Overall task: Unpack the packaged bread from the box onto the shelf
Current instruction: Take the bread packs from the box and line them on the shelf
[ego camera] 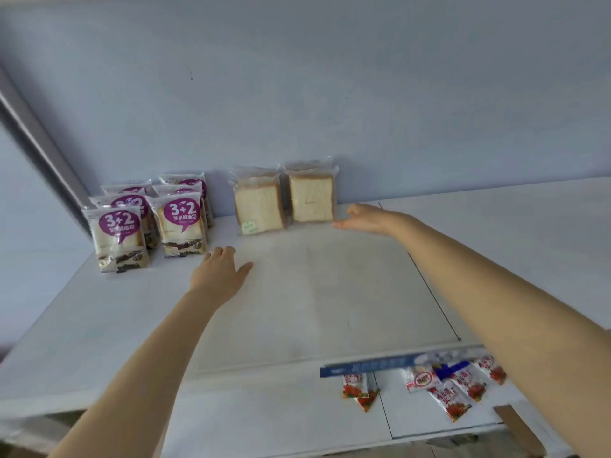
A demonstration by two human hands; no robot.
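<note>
Two clear packs of white sliced bread stand upright against the back wall of the white shelf (314, 292): the left pack (259, 206) and the right pack (312, 198). My right hand (365, 218) is open, fingertips at the lower right corner of the right pack. My left hand (220, 272) hovers open over the shelf, holding nothing, just right of several purple-labelled "3+2" bread packs (182, 223) that stand in rows at the back left. The box is not in view.
Several red and white snack packets (456, 388) lie on a lower shelf at the front right, behind a blue price strip (367, 366). A grey upright post (36, 140) runs along the left.
</note>
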